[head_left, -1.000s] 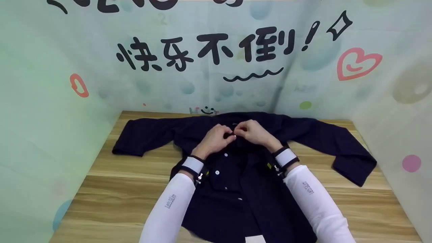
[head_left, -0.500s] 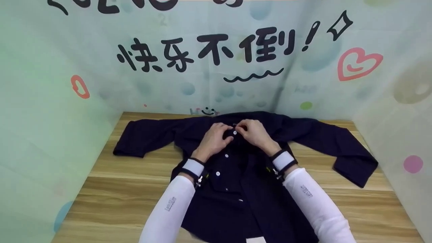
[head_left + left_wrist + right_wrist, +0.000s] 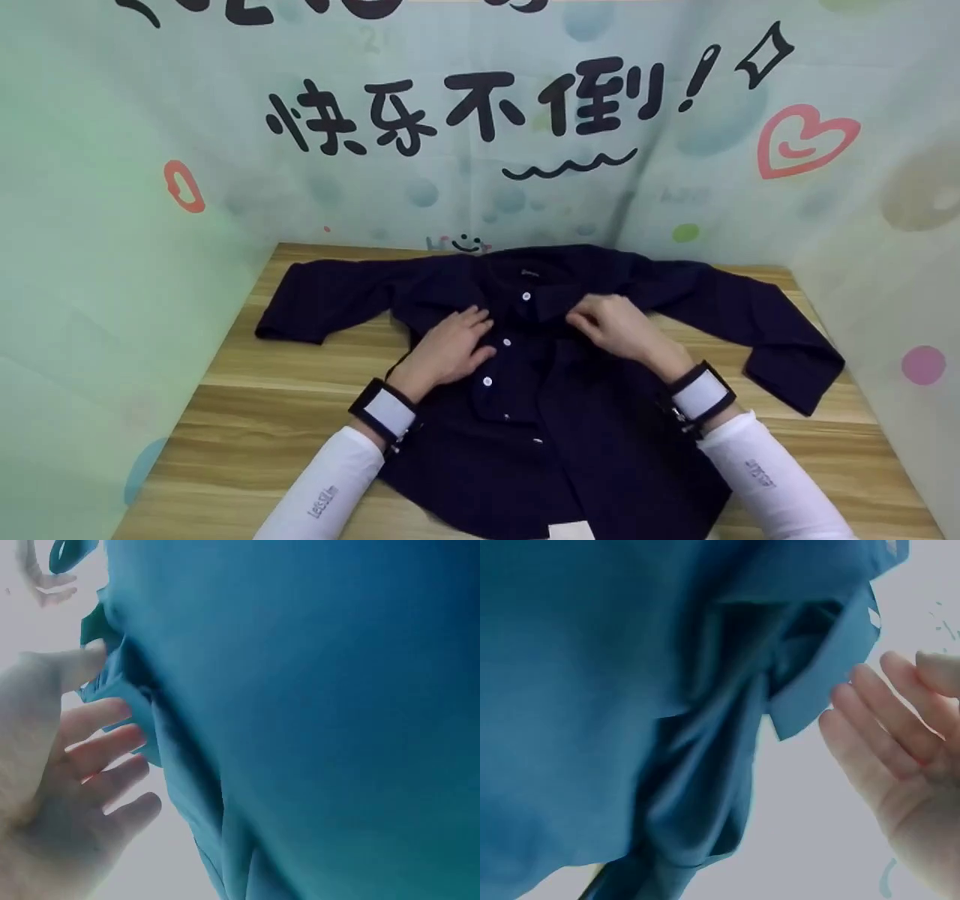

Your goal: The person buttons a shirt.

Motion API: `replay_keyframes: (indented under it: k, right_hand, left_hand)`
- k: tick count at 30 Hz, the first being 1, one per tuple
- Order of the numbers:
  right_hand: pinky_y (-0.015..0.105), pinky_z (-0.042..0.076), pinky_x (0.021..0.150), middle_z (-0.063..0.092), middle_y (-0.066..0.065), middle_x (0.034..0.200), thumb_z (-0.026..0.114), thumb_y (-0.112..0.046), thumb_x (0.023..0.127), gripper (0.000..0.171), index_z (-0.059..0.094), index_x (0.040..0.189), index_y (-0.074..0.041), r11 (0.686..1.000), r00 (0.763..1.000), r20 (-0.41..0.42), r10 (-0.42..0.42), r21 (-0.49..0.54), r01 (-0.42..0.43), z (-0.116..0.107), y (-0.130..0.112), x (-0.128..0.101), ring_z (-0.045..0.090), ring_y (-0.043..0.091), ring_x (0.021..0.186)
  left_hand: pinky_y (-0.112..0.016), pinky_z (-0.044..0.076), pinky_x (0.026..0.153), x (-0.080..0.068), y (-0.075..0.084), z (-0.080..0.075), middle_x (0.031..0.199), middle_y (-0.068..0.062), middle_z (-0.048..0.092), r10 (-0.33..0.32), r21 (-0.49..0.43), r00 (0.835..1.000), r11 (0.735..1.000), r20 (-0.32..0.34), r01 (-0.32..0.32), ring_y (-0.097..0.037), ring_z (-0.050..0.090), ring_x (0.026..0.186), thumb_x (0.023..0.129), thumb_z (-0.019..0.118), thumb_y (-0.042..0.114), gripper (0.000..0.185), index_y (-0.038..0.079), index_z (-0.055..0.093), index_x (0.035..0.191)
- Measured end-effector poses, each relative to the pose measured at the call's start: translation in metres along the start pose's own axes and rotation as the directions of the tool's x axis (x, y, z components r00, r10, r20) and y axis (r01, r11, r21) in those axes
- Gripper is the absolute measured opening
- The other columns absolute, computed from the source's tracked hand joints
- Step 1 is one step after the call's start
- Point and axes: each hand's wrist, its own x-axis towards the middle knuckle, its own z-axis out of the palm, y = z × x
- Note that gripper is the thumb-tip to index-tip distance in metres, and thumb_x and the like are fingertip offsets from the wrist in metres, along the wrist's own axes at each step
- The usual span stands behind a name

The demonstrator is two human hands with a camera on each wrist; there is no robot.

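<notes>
A dark navy button-up shirt lies front up with its sleeves spread to both sides. One white button shows at the collar, and more run down the front placket. My left hand lies over the left front panel, its fingers spread beside the second button. To the right of the collar is my right hand, over the right front panel. Both wrist views show the left hand and right hand with extended, slightly bent fingers near the cloth, gripping nothing. Below, the front panels lie apart.
The shirt rests on a wood-grain table. A printed curtain with black lettering and a pink heart encloses the back and sides. A white tag lies at the shirt's lower hem. A small label sits inside the neck.
Both hands were together at the collar button, pinching near it. They have let go and moved apart and toward the person, uncovering that button. The camera view has shifted slightly.
</notes>
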Motion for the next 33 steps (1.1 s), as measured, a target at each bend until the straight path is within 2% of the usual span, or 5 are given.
replay_keyframes:
  k: [12,19,26,29,33]
  right_hand:
    - [0.054,0.032,0.116,0.042,0.029,0.154,0.055,-0.027,0.106,0.056,0.044,0.150,0.006,0.982,0.938,0.292,0.188,-0.024,-0.190,0.031,0.014,0.014,0.038,0.043,0.144]
    - [0.055,0.025,0.119,0.026,0.031,0.161,0.052,-0.034,0.107,0.064,0.033,0.158,-0.001,0.942,0.873,0.359,0.331,-0.080,-0.325,0.037,0.022,0.037,0.020,0.045,0.151]
    - [0.055,0.021,0.121,0.018,0.030,0.164,0.049,-0.036,0.107,0.064,0.030,0.160,-0.005,0.890,0.798,0.411,0.442,-0.089,-0.447,0.044,0.040,0.052,0.018,0.047,0.151]
    - [0.058,0.021,0.120,0.022,0.030,0.163,0.049,-0.035,0.107,0.062,0.034,0.158,-0.004,0.896,0.810,0.393,0.434,-0.098,-0.433,0.046,0.041,0.052,0.020,0.047,0.150]
    - [0.065,0.022,0.117,0.036,0.027,0.158,0.052,-0.031,0.106,0.053,0.048,0.151,-0.003,0.929,0.883,0.292,0.367,-0.160,-0.333,0.035,0.030,0.042,0.027,0.044,0.149]
  left_hand:
    - [-0.049,0.020,0.122,0.039,-0.013,0.010,0.165,-0.018,0.028,-0.150,0.046,0.969,0.989,0.198,0.143,-0.034,0.021,0.154,0.106,0.049,0.047,0.069,0.002,0.037,0.157]
    - [-0.049,0.013,0.124,0.058,-0.020,0.006,0.167,-0.016,0.021,-0.243,-0.017,0.924,0.966,0.295,0.260,-0.031,0.013,0.156,0.103,0.038,0.065,0.084,0.004,0.028,0.160]
    - [-0.049,0.012,0.124,0.059,-0.024,0.011,0.168,-0.016,0.019,-0.244,-0.035,0.930,0.964,0.276,0.263,-0.031,0.013,0.156,0.099,0.043,0.069,0.091,0.005,0.026,0.161]
    - [-0.049,0.014,0.124,0.053,-0.017,0.010,0.167,-0.015,0.021,-0.233,0.008,0.935,0.971,0.267,0.239,-0.030,0.015,0.155,0.099,0.045,0.068,0.089,0.005,0.029,0.160]
    - [-0.048,0.020,0.123,0.047,0.003,0.005,0.164,-0.016,0.030,-0.180,0.078,0.952,0.983,0.248,0.165,-0.030,0.025,0.153,0.099,0.049,0.063,0.083,0.003,0.038,0.156]
